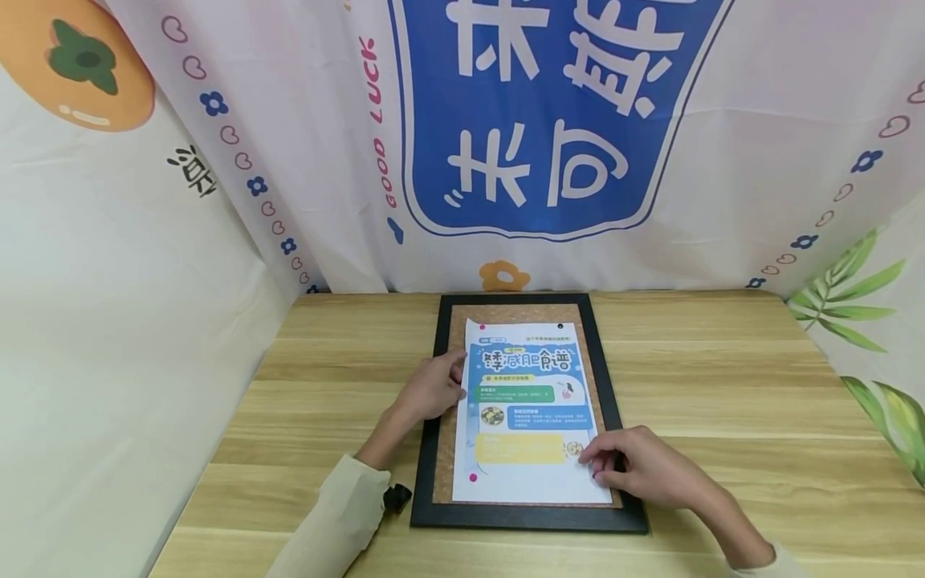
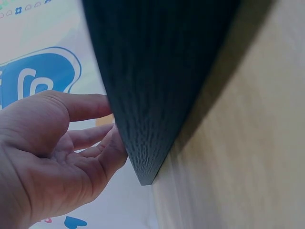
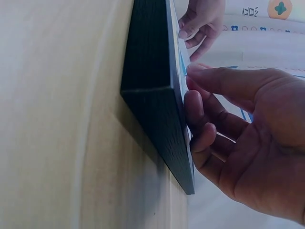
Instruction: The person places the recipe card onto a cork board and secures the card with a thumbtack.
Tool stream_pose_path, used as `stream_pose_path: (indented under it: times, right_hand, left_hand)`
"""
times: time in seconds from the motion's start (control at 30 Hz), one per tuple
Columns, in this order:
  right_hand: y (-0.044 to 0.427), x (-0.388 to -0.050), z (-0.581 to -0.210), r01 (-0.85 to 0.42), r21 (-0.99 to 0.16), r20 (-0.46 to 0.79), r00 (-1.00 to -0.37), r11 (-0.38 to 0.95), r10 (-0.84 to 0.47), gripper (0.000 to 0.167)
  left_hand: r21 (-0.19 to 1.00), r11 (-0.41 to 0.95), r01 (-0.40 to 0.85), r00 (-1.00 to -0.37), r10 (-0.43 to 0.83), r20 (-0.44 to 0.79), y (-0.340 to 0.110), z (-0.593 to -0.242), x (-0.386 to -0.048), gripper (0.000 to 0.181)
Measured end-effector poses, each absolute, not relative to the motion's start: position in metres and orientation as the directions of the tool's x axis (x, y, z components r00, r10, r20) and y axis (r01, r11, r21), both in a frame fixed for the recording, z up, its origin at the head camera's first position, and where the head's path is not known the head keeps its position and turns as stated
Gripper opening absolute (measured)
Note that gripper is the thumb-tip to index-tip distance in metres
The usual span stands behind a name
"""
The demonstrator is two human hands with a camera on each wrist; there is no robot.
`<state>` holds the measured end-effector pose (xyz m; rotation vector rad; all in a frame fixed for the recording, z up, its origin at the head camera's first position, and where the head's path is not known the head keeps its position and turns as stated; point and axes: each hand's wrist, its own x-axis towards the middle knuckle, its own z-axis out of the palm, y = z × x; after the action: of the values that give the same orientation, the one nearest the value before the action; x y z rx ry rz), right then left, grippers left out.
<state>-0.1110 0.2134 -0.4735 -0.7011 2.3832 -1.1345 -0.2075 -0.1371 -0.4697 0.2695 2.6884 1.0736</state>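
A printed poster lies on a cork board with a black frame. Pink pushpins sit at its upper left and lower left, and a black pushpin at its upper right. My left hand rests at the poster's left edge with relaxed fingers, reaching over the frame. Near the lower right corner, my right hand touches the poster with thumb and fingertips. A small dark spot shows by its thumb tip; whether it is a pin is unclear. In the right wrist view, the fingers bend loosely over the board.
The framed board lies on a wooden table. A printed curtain hangs behind the table and along its sides. A dark strap shows at the left sleeve.
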Motion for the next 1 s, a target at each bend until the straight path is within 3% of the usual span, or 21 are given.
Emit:
stream_pose_path:
  times: [1.0]
  right_hand:
    - [0.196,-0.104,-0.474,-0.276,-0.744,-0.194,-0.782,0.609,-0.592,0.012]
  left_hand:
    - [0.702,0.707,0.086,-0.954,0.260,-0.145,-0.137,-0.470,-0.207,0.070]
